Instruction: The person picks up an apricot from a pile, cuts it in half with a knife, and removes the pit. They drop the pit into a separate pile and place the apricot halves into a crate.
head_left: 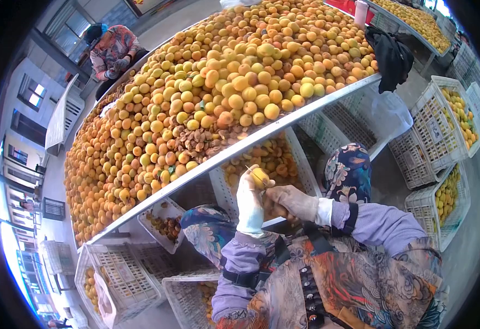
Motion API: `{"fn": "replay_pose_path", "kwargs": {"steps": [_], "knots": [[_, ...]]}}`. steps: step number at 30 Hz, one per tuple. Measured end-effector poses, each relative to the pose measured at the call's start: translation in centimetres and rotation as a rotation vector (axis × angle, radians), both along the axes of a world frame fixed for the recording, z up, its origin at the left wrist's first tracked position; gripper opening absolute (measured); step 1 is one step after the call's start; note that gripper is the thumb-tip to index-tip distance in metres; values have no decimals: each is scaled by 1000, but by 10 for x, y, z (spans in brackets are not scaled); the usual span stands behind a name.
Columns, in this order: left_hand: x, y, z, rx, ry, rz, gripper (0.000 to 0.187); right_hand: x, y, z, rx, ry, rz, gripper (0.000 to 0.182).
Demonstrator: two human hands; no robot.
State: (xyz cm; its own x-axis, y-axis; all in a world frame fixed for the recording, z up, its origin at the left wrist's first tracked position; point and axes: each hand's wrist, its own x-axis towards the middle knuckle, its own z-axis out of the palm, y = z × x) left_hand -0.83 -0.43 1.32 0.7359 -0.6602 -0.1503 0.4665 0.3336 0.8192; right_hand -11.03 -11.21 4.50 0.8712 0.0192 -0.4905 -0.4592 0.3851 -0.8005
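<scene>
My left hand, in a pale glove, is closed around a yellow apricot, which it holds up above my lap. Close beside it, my right hand is gloved too, its fingers curled near the fruit. Whatever those fingers hold is hidden. Beneath both hands, a white crate contains halved apricots. A large heap of whole apricots covers the table in front of me. Brown pits or scraps lie among the fruit near the table's metal edge.
Another person sits at the table's far left side. A dark jacket hangs over the right corner. Stacked crates of apricots stand at right. More crates sit at lower left, and a small crate with dark scraps is under the table.
</scene>
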Motion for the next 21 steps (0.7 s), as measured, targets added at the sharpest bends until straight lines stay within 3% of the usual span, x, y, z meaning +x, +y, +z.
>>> {"fn": "replay_pose_path", "kwargs": {"steps": [7,10,12,15,17,19,21], "knots": [[-3,4,5,191,-268,-48,48,-4,1,-8,-49,18,-37,41],[-3,6,0,251,-354,-59,35,-6,3,-17,-156,-1,-64,43],[-2,3,-11,214,-81,-21,36,-7,4,-17,-147,-48,-53,43],[-4,5,-3,207,106,-95,37,-11,2,-10,-151,26,-30,42],[-4,3,-3,121,46,-98,35,-10,3,-9,-132,25,-48,40],[3,4,-11,291,-383,-98,46,-9,3,-5,-129,31,-43,40],[5,5,-14,287,-351,-104,39,-9,3,-7,-128,24,-47,40]]}}
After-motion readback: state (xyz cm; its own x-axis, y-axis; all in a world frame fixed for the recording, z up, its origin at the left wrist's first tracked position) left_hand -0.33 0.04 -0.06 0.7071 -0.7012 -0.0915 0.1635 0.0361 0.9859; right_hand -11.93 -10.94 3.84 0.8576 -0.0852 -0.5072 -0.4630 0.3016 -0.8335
